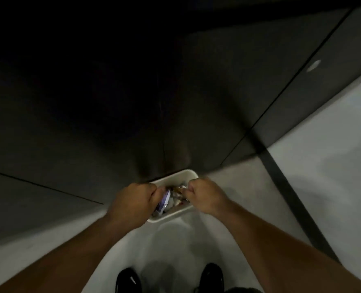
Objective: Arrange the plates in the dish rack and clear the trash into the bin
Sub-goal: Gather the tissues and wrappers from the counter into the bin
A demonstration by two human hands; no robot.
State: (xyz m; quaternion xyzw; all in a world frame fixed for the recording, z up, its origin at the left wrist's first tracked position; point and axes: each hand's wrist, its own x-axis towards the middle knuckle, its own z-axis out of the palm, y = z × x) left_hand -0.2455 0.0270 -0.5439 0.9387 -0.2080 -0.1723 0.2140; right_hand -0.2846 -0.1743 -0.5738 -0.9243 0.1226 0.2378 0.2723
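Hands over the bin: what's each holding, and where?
Left hand grips a purple-white wrapper by its top edge. Right hand is curled; hold cannot be told.

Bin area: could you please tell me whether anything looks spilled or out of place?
Nothing stands out. The white bin sits upright on the pale floor, trash inside it, none visible beside it. The left hand grips a purple-and-white wrapper over it.
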